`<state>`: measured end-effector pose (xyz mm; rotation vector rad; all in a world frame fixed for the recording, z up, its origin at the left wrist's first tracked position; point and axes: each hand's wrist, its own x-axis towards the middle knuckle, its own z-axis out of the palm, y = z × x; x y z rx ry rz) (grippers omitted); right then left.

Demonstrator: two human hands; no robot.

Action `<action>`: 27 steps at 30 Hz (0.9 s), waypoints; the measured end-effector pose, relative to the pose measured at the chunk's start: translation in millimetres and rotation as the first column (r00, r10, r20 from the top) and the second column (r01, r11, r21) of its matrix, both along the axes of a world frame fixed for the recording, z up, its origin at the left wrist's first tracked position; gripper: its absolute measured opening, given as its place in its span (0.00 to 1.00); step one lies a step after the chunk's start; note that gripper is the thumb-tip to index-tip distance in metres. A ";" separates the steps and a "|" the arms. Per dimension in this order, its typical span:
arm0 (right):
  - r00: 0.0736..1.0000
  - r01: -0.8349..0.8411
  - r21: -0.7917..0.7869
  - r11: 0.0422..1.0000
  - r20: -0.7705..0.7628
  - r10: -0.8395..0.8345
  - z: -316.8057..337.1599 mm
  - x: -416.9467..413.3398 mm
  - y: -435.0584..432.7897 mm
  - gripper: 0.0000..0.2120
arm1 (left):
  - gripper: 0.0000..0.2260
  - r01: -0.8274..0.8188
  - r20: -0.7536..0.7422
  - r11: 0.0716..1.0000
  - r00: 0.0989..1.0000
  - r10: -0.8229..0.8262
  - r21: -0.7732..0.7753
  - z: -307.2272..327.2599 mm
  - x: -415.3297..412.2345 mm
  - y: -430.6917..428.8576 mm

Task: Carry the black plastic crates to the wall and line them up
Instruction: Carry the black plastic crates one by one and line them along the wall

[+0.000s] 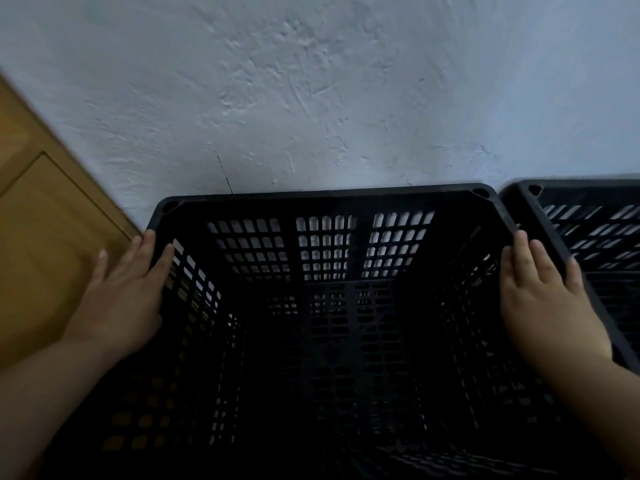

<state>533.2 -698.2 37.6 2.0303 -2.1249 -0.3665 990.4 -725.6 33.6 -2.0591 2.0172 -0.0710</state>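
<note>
A black perforated plastic crate (332, 199) fills the middle of the view, open side up, with its far rim close against the white wall (311, 98). My left hand (121, 296) lies over the crate's left rim, thumb inside and fingers stretched along the outside. My right hand (543, 292) straddles the right rim in the same way. A second black crate (595, 188) stands just to the right, also at the wall, a narrow gap apart from the first.
A brown wooden panel, like a door or cabinet front (45, 220), meets the wall at the left, close beside the crate and my left hand. The wall is rough white plaster.
</note>
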 end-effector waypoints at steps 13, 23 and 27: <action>1.000 0.024 0.015 1.000 0.015 -0.025 2.8 1.1 -1.5 0.31 | 0.46 0.039 -0.023 0.998 0.999 -0.041 -0.051 -19.4 15.2 -5.5; 0.987 0.071 0.205 0.976 0.129 -0.099 17.8 1.2 -5.4 0.29 | 0.40 0.074 0.074 0.997 0.994 -0.076 0.025 -9.5 0.5 2.2; 0.946 0.077 0.280 0.957 0.283 -0.159 30.0 -1.1 -10.6 0.31 | 0.40 -0.002 0.192 0.994 0.981 -0.019 0.105 4.4 -23.6 5.9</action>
